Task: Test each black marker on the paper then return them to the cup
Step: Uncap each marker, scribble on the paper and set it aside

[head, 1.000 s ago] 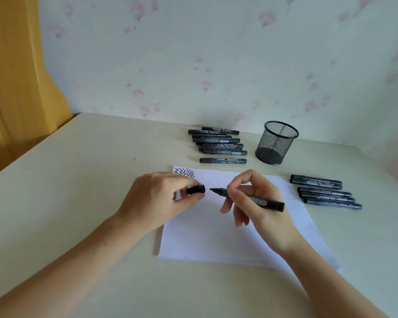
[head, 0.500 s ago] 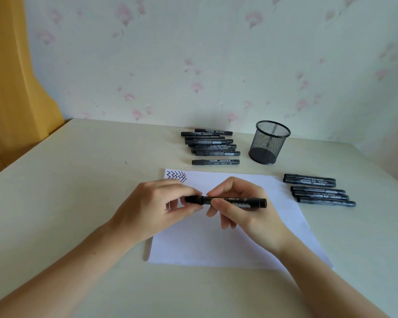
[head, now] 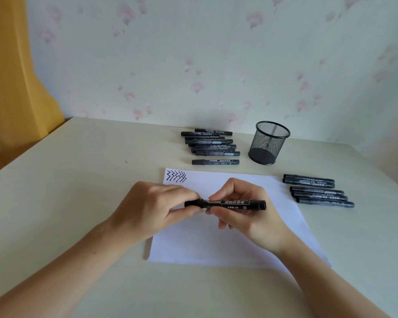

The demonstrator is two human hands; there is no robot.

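Note:
A black marker lies level above the white paper, held between both hands. My left hand pinches its cap end, which sits on the marker. My right hand grips the barrel with thumb and fingers. Black zigzag strokes mark the paper's far left corner. An empty black mesh cup stands behind the paper. Several black markers lie in a pile left of the cup. Several more markers lie in a row right of the paper.
The cream table meets a flowered wall at the back. A yellow curtain hangs at the left. The table's right edge runs close beside the right row of markers.
The cap was apart from the bare tip a second ago. My hands came together and the cap now sits on the marker. The view has tilted slightly.

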